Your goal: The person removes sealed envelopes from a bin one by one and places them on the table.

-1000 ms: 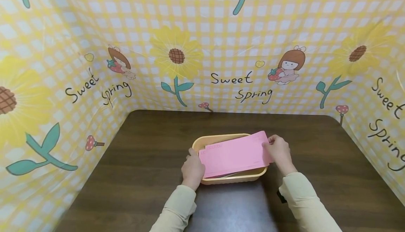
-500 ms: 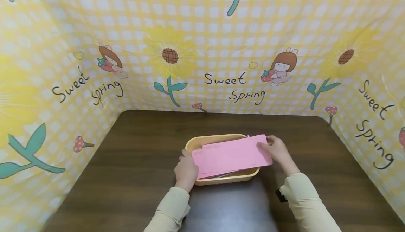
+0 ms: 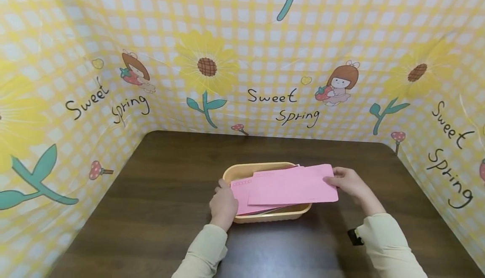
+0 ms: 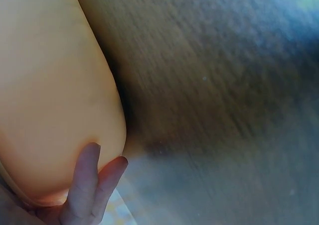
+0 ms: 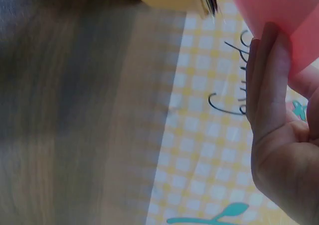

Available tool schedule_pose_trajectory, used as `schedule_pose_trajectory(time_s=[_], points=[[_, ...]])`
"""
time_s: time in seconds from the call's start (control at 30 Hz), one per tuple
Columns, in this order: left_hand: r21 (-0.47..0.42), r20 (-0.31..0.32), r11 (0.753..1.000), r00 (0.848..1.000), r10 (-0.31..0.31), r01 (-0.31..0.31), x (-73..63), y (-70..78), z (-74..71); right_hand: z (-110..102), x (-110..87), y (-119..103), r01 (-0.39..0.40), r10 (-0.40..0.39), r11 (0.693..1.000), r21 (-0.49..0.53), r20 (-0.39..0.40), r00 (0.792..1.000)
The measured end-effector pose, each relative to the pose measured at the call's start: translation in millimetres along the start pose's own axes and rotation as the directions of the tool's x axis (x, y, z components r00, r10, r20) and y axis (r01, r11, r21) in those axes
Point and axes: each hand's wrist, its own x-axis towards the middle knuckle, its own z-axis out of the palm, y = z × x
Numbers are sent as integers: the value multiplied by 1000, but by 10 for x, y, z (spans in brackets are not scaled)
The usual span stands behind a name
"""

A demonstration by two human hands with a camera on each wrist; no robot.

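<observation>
A pink envelope [image 3: 293, 185] with faint printed marks is pinched at its right end by my right hand [image 3: 350, 183], thumb on top. It overlaps another pink envelope [image 3: 239, 198], which lies in a yellow plastic basket [image 3: 238, 171] and shows a row of small printed boxes. My left hand [image 3: 223, 205] grips the basket's left end; in the left wrist view its fingers [image 4: 83, 185] press against the outer wall. The right wrist view shows the held envelope [image 5: 271, 3] between fingers and thumb. More paper edges peek out beneath, mostly covered.
The basket stands on a dark brown wooden table [image 3: 170, 185]. A yellow checked cloth [image 3: 265, 59] with flowers and lettering encloses the back and both sides. A small black object [image 3: 355, 236] sits at the right cuff.
My right hand has drawn the top pink envelope to the right, uncovering more of the one below. The left hand keeps its hold on the basket.
</observation>
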Motion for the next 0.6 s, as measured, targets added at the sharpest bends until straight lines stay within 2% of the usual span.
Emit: schedule_pose_trajectory(time_s=[0.33, 0.6], points=[[5, 10, 1000, 1000, 0, 0, 20, -15, 12, -291, -68, 45, -38, 48, 990, 136, -71, 996], [-1, 35, 1000, 999, 0, 0, 41, 20, 35, -433, -110, 127, -62, 94, 985, 160, -197, 976]])
